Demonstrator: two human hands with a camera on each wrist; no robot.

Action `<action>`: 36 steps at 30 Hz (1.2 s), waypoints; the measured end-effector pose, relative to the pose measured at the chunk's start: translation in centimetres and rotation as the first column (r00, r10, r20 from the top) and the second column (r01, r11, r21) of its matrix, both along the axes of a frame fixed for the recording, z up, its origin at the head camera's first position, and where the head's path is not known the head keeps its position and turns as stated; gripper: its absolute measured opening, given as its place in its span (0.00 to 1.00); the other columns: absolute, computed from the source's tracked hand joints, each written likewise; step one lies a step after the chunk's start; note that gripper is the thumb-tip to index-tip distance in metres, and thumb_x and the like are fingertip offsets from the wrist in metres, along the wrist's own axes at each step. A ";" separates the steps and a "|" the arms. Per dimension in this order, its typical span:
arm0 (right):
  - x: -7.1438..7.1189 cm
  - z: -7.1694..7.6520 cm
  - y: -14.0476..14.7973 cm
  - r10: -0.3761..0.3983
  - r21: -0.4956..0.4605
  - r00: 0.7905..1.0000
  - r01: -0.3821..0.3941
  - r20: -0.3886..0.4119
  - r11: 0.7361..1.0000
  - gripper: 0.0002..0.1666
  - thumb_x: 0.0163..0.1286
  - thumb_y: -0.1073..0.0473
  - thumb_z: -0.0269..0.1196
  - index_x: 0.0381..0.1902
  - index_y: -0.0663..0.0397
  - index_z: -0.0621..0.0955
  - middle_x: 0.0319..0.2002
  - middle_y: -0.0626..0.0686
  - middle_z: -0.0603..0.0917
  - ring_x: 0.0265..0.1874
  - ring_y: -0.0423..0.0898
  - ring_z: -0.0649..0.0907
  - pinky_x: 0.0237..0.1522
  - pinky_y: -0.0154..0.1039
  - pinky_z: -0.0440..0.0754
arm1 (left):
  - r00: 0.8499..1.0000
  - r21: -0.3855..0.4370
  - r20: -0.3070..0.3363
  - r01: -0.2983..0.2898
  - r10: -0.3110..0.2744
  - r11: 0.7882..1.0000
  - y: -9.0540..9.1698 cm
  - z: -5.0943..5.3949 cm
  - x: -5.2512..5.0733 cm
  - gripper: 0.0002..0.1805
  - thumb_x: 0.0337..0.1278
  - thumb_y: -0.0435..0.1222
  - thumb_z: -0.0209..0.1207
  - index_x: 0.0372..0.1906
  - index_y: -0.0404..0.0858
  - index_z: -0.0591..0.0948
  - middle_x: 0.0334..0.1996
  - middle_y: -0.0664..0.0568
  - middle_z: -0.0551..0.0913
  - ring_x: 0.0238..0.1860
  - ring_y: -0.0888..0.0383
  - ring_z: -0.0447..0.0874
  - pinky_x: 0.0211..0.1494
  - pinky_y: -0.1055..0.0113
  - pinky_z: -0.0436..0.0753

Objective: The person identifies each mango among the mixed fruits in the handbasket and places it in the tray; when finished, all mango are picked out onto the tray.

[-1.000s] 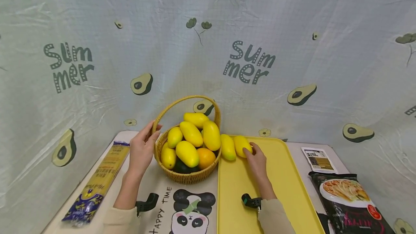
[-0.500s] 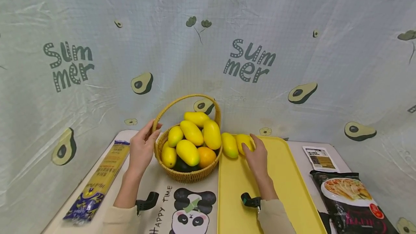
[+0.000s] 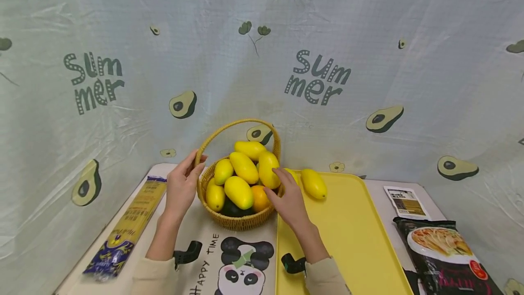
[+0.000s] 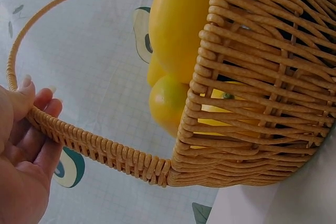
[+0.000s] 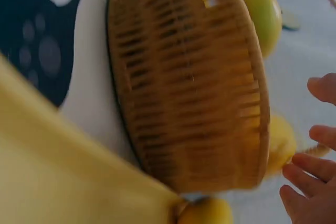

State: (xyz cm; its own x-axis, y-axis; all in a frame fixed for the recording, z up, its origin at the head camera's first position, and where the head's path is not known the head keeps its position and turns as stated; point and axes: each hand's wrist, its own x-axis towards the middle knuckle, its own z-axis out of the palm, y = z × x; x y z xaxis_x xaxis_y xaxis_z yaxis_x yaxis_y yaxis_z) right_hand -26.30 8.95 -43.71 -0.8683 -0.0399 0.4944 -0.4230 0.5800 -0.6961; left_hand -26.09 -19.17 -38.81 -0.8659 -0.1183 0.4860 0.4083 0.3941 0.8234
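Note:
My left hand (image 3: 180,190) grips the left side of the handle of a wicker basket (image 3: 240,224); in the left wrist view, thumb and fingers are around the woven handle (image 4: 105,148). Several yellow mangoes (image 3: 243,167) are heaped in the basket, with an orange (image 3: 259,198) and a dark green item (image 3: 235,210) lower down. My right hand (image 3: 292,203) is at the basket's right rim, fingers spread near the rightmost mango (image 3: 268,167); contact is unclear. On the tray lie one mango (image 3: 314,184) and another (image 3: 292,174), mostly hidden behind my right hand.
A yellow tray (image 3: 348,236) lies right of the basket. Farther right are a white packet (image 3: 406,203) and a black food bag (image 3: 444,254). A long noodle package (image 3: 127,226) lies at the left. Behind hangs a printed plastic sheet (image 3: 229,67).
My right hand has let go of the right mango on the tray and moved left to the basket's rim. That mango now lies slightly apart, tilted. My left hand stays on the handle.

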 end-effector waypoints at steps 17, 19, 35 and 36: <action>2.3 -0.1 -6.7 0.075 0.278 0.996 -0.061 -0.042 0.959 0.40 0.60 0.47 0.72 0.69 0.46 0.73 0.65 0.52 0.76 0.60 0.51 0.79 0.62 0.48 0.80 | 1.000 -0.001 0.014 -0.007 0.007 1.000 0.2 0.1 0.0 0.28 0.73 0.41 0.54 0.73 0.40 0.68 0.58 0.48 0.83 0.63 0.56 0.80 0.62 0.82 0.75; 2.2 -0.5 -6.9 0.063 0.298 0.997 -0.045 -0.053 0.954 0.40 0.60 0.50 0.73 0.69 0.47 0.73 0.65 0.53 0.76 0.59 0.52 0.80 0.62 0.48 0.81 | 1.000 0.000 0.013 -0.006 0.006 1.000 0.3 0.1 0.0 0.27 0.73 0.41 0.54 0.73 0.40 0.69 0.58 0.48 0.83 0.63 0.56 0.80 0.63 0.81 0.75; 2.0 1.2 -5.3 0.104 0.090 0.993 -0.099 -0.058 0.991 0.33 0.60 0.61 0.70 0.64 0.48 0.78 0.60 0.51 0.81 0.60 0.48 0.80 0.64 0.45 0.80 | 1.000 0.007 0.008 -0.014 0.014 1.000 0.2 -0.1 -0.2 0.27 0.72 0.41 0.54 0.73 0.42 0.69 0.57 0.48 0.84 0.62 0.56 0.80 0.62 0.82 0.75; 1.9 1.4 -4.9 0.096 0.082 0.993 -0.090 -0.063 0.993 0.32 0.60 0.61 0.70 0.64 0.48 0.78 0.60 0.51 0.81 0.60 0.48 0.80 0.63 0.45 0.80 | 1.000 0.008 0.006 -0.013 0.013 1.000 0.2 -0.1 -0.2 0.27 0.72 0.41 0.54 0.73 0.42 0.69 0.57 0.48 0.84 0.62 0.56 0.80 0.62 0.82 0.75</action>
State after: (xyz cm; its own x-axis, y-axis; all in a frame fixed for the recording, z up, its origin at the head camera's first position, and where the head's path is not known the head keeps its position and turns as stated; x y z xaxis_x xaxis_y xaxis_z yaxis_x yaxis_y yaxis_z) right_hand -24.38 4.02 -42.29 -0.8241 -0.1601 0.5434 -0.5218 0.5878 -0.6182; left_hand -26.33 -19.01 -38.92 -0.8670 -0.1335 0.4801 0.3984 0.3931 0.8287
